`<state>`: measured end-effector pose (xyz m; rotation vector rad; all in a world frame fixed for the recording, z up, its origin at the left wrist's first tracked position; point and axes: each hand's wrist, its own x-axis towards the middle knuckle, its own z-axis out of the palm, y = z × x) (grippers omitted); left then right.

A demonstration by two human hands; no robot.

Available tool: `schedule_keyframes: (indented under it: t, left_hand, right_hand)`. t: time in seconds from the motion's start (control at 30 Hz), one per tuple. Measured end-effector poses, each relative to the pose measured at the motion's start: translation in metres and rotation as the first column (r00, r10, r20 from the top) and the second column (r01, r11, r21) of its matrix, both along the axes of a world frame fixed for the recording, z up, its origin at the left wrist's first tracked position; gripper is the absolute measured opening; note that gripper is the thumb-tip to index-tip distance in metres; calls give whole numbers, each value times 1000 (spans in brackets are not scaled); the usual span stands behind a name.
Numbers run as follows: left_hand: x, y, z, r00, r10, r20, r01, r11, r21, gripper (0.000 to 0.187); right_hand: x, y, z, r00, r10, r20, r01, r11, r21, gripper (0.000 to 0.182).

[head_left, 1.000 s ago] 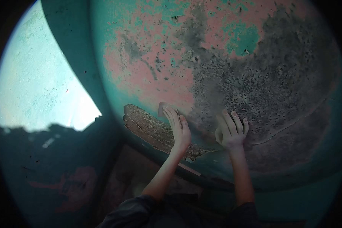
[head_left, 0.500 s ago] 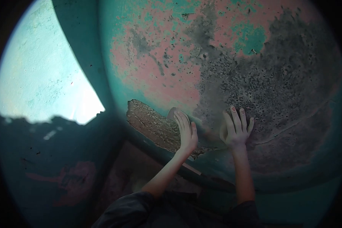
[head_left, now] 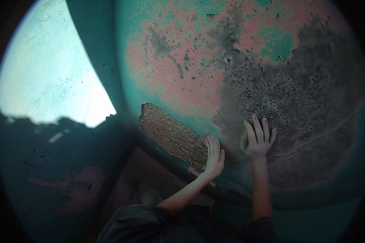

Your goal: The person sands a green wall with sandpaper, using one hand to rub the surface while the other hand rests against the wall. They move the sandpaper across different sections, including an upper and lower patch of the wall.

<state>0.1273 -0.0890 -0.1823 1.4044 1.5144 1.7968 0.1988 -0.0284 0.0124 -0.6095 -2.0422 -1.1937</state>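
Note:
My left hand [head_left: 215, 160] presses a thin, grey, rounded flat piece [head_left: 205, 138] against a large curved wall [head_left: 170, 77]. Its fingers lie together over the piece, hiding most of it, and I cannot make out its exact kind. Just left of this hand, a rough brown patch [head_left: 170, 131] with a ragged edge shows in the wall's surface. My right hand [head_left: 258, 139] rests with fingers apart on the lower part of a dark grey, pitted area [head_left: 288, 89], holding nothing visible. Faded pink [head_left: 182, 85] and teal paint cover the upper wall.
At the left, a side wall [head_left: 48, 65] is brightly lit above and in shadow below, with a reddish patch [head_left: 83, 190]. A dark ledge [head_left: 231, 197] runs beneath the curved wall. A thin crack [head_left: 308, 141] crosses the wall right of my right hand.
My left hand has slid down and to the right with the grey piece, uncovering more of the brown patch. The right hand stays nearly in place while the view shifts slightly.

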Motion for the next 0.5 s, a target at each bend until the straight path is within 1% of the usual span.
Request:
schedule_keyframes:
  t: [0.03,0.07,0.1,0.13,0.17,0.2,0.23,0.3,0.33,0.4,0.5]
  left_hand:
    - [10,-6,0,998,-62,-20,62,998,17,71]
    - [12,-6,-2,998,-66,13,66,998,-20,71]
    - [10,-7,-2,998,-67,18,67,998,-22,71]
    - [1,-6,-1,999,-53,6,53,999,2,71]
    - [-10,-3,0,999,-37,-10,37,999,29,70]
    - [-23,2,2,1000,2,14,-2,1000,26,69]
    - [-38,8,7,1000,5,11,-5,1000,27,69]
    - [-66,17,16,993,103,64,-106,993,44,68]
    - [-82,20,20,992,110,64,-113,993,42,68]
    - [-107,28,27,937,213,275,-231,972,33,66]
    - [-112,35,22,934,246,260,-250,968,-19,64]
  right_hand:
    - [-1,1,0,1000,3,-1,-3,1000,3,39]
    - [0,1,1,1000,8,4,-8,1000,0,38]
    - [2,-1,1,1000,11,12,-11,1000,-7,38]
    - [3,-2,1,1000,12,18,-12,1000,-9,38]
    - [1,-3,2,999,33,18,-32,999,-14,34]
    - [0,-2,3,999,52,14,-52,998,-17,29]
    - [-1,-2,3,998,56,11,-56,998,-17,29]
    - [-1,-3,1,999,44,3,-44,999,-28,28]
    - [0,-3,1,999,51,4,-51,998,-30,28]
    - [0,-2,1,999,45,4,-45,999,-25,28]
    - [-2,-3,2,999,45,6,-45,999,-13,27]
